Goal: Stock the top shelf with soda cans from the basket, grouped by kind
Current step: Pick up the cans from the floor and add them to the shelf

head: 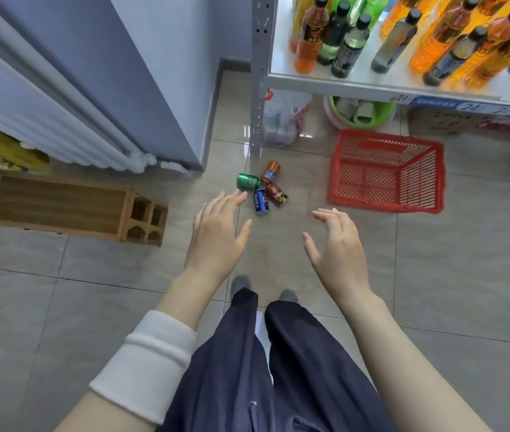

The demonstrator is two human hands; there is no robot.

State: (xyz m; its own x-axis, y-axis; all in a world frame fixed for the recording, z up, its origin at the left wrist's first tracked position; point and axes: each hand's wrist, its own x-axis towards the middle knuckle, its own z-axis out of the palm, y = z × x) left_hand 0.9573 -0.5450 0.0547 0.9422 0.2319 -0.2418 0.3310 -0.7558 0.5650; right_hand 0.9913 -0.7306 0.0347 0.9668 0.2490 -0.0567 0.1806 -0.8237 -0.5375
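a white shelf (pixel 325 81) holds bottles (pixel 309 35), and a red basket (pixel 384 173) sits on the floor (pixel 434 275) beside it. the left hand (pixel 216 235) and right hand (pixel 337 247) hover with fingers spread, holding nothing. left of the basket, a green can (pixel 248 181), orange can (pixel 270 171), blue can (pixel 261 202) and red can (pixel 277 194) lie clustered on their sides.

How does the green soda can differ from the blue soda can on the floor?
Colour: the green metal soda can is green with a green end, while the blue metal soda can is blue with white markings. Pose: the green can lies crosswise in the view and the blue can points lengthwise toward the camera. Both lie on their sides on the tiled floor, outside the red plastic basket.
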